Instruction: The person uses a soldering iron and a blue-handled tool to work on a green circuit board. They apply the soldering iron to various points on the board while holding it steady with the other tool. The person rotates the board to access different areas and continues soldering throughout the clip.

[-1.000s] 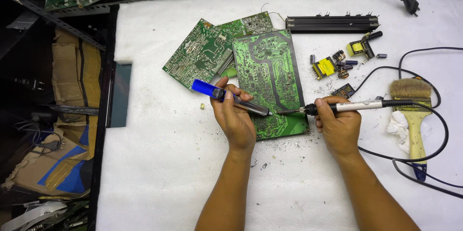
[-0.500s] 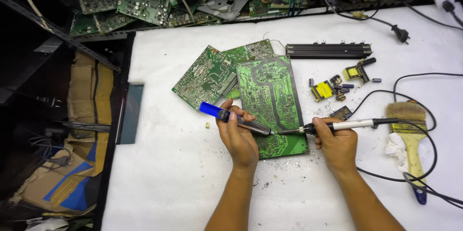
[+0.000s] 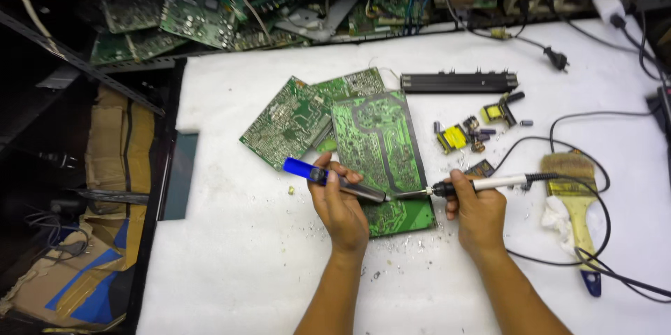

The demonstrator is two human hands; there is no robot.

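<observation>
A green circuit board (image 3: pixel 377 146) lies solder side up on the white table (image 3: pixel 237 272), overlapping other green boards (image 3: pixel 288 122). My left hand (image 3: pixel 339 202) grips a blue-and-black desoldering pump (image 3: pixel 328 179), its tip on the board's lower part. My right hand (image 3: pixel 475 209) holds a soldering iron (image 3: pixel 475 184) with a white handle, tip pointing left and meeting the pump tip on the board.
Yellow and black removed components (image 3: pixel 475 129) lie right of the board. A black heat sink bar (image 3: pixel 458 82) sits behind. A paintbrush (image 3: pixel 576 202) and cables (image 3: pixel 615 265) lie at right. Scrap boards (image 3: pixel 182 13) pile at the back. Table edge drops off at left.
The view has shifted, so everything sits lower and further right in frame. Both hands stay on the board's lower part with the two tool tips together.
</observation>
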